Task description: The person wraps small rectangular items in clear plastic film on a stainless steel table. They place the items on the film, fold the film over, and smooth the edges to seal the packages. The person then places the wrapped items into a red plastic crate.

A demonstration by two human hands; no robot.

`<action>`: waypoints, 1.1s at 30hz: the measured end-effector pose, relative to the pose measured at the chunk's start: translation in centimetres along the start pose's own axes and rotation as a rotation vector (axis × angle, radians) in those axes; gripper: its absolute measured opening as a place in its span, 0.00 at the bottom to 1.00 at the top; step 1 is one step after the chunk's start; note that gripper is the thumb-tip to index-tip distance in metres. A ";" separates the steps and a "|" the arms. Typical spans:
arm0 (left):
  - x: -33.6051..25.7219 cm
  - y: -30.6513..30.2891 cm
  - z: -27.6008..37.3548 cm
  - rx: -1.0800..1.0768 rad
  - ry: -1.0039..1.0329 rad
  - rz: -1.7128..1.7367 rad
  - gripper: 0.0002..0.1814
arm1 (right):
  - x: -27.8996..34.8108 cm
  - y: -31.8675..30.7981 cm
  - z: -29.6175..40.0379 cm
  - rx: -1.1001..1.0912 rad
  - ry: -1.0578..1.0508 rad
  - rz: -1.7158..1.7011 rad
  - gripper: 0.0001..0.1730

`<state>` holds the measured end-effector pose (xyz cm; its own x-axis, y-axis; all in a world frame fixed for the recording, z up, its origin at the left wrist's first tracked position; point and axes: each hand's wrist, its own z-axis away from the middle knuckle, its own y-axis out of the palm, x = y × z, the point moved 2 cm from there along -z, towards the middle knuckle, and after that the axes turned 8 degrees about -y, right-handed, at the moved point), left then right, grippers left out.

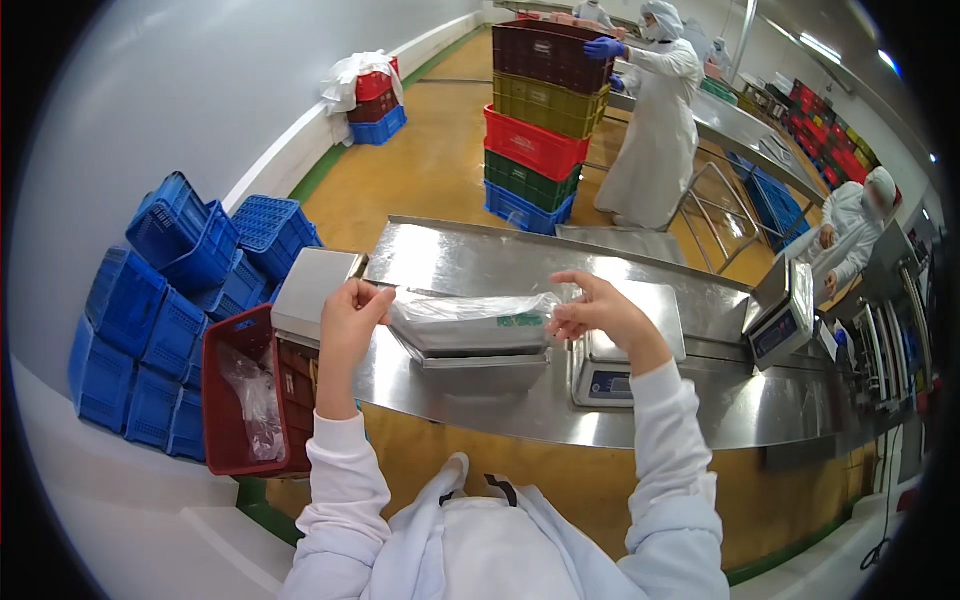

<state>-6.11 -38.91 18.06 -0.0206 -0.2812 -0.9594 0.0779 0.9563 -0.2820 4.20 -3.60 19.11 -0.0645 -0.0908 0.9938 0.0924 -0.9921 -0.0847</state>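
A stack of clear plastic bags [480,319] with a green printed patch lies on a raised metal holder [484,363], on the steel worktable in front of me. My left hand [351,326] pinches the left corner of the top bag between thumb and forefinger. At the other end, my right hand [600,315] has its fingers apart, the index stretched out. Its lower fingertips are close to the bag's right corner; whether they touch the film is unclear. Under my right wrist stands a bench scale [637,322] with a steel pan and a small display.
Another scale-like box [315,289] stands left, above a dark red crate [244,461] holding loose plastic film. Blue crates [124,300] are piled by the wall. A second scale [780,322] sits right. Across the steel table [465,255], a gloved co-worker [652,127] handles stacked crates [536,142].
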 end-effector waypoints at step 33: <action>8.9 0.3 -2.4 0.029 -0.116 -0.038 0.15 | 1.3 2.3 -7.1 0.270 0.273 0.808 0.42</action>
<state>-8.71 -40.93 9.40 0.0911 -0.3260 -0.9410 0.1077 0.9426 -0.3162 -2.70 -6.62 19.68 -0.1096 -0.8048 0.5833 0.4410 -0.5653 -0.6971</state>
